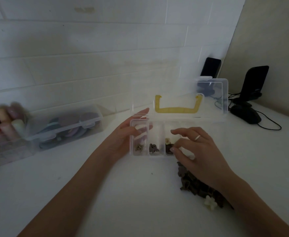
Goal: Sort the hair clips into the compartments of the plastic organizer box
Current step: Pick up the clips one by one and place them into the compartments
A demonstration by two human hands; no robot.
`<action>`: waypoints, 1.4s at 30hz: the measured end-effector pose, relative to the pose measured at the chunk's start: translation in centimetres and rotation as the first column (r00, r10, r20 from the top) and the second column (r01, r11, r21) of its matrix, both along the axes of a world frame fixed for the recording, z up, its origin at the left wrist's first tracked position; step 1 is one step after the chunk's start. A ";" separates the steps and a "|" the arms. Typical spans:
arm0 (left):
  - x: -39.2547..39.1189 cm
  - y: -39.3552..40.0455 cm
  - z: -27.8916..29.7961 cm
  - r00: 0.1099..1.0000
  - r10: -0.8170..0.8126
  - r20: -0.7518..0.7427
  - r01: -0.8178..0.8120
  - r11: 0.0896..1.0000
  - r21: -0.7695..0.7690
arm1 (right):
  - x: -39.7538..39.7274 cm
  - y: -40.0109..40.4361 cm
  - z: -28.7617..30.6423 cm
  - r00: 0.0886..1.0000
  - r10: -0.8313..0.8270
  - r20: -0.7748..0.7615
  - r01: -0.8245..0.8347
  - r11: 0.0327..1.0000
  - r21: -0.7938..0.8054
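On the white counter [123, 194], open organizer box [155, 139] holding few hair clips [153, 148] in near compartments. Left hand [124, 134] gripping box's left end; right hand [193, 146] pinching dark clip [169, 149] over third compartment. Beside right wrist, loose clip pile [196, 185].

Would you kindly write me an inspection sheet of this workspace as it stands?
Surface: white table, dim light.
Job's things: clear organizer box with lid open, yellow handle; a few clips in three compartments; pile of dark hair clips beside it.
Clutter: closed clear box and blurred container at left.
Grippers: left hand holds the organizer's left end; right hand over the third compartment, fingertips at a clip.
Cables: black cable by a mouse.
Surroundings: white tiled wall; two dark speakers.
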State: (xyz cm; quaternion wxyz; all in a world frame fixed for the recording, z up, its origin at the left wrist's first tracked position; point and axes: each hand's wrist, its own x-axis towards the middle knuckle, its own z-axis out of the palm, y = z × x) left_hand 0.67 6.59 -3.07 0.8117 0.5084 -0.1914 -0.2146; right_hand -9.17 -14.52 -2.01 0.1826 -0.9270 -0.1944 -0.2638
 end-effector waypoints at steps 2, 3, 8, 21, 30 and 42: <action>-0.1 0.0 0.1 1.000 0.002 0.003 -0.002 1.000 0.004 | -0.1 0.0 0.0 1.000 -0.009 -0.024 0.008 0.998 -0.060; -0.1 0.0 0.1 1.000 -0.005 0.007 0.005 1.000 0.005 | -0.2 0.0 -0.1 0.999 -0.028 -0.026 0.026 0.995 -0.100; -0.1 0.0 0.0 1.000 0.010 0.008 -0.010 1.000 0.018 | -0.2 0.4 -0.3 0.992 -0.126 -0.018 0.120 0.969 -0.217; -0.5 0.0 0.4 0.997 0.075 -0.023 -0.074 0.996 0.042 | -1.6 -2.7 3.3 0.775 0.217 -0.593 -0.156 0.976 0.152; -0.4 0.0 0.5 0.997 0.067 -0.031 -0.066 0.997 0.042 | -1.5 -2.1 2.8 0.599 0.266 -0.755 -0.208 0.963 0.173; -0.2 0.0 0.4 0.999 0.035 -0.040 -0.034 0.999 0.011 | -1.1 -1.6 2.8 0.796 0.453 -0.402 -0.248 0.849 0.466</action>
